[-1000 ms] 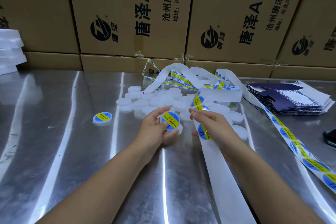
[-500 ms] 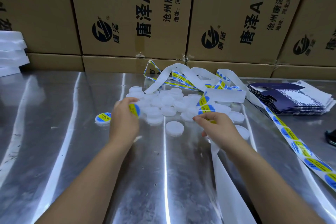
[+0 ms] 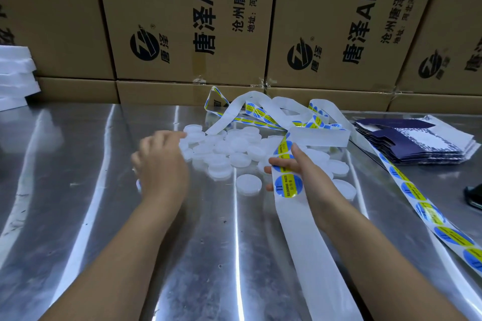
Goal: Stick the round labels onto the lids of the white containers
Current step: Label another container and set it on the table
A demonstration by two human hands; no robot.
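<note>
My left hand (image 3: 160, 164) lies palm down on the metal table (image 3: 78, 216), just left of the pile of white containers (image 3: 229, 148), one fingertip touching the pile's left edge. A sliver of a blue-labelled container (image 3: 138, 185) shows under the hand; whether the hand grips it is hidden. One white container (image 3: 249, 184) lies alone in front of the pile. My right hand (image 3: 305, 177) pinches the white label strip (image 3: 307, 247), thumb just above a round blue-and-yellow label (image 3: 288, 186).
Cardboard boxes (image 3: 187, 21) wall off the back of the table. A tangle of label strip (image 3: 263, 112) lies behind the pile, and another strip of labels (image 3: 427, 211) runs along the right. Flat dark-blue cartons (image 3: 414, 143) are stacked at right, white foam sheets (image 3: 13, 73) at far left.
My left hand carried the freshly labelled container left and down onto the table, beside the earlier labelled one. My right hand pulled the strip, and a new label now shows below its thumb.
</note>
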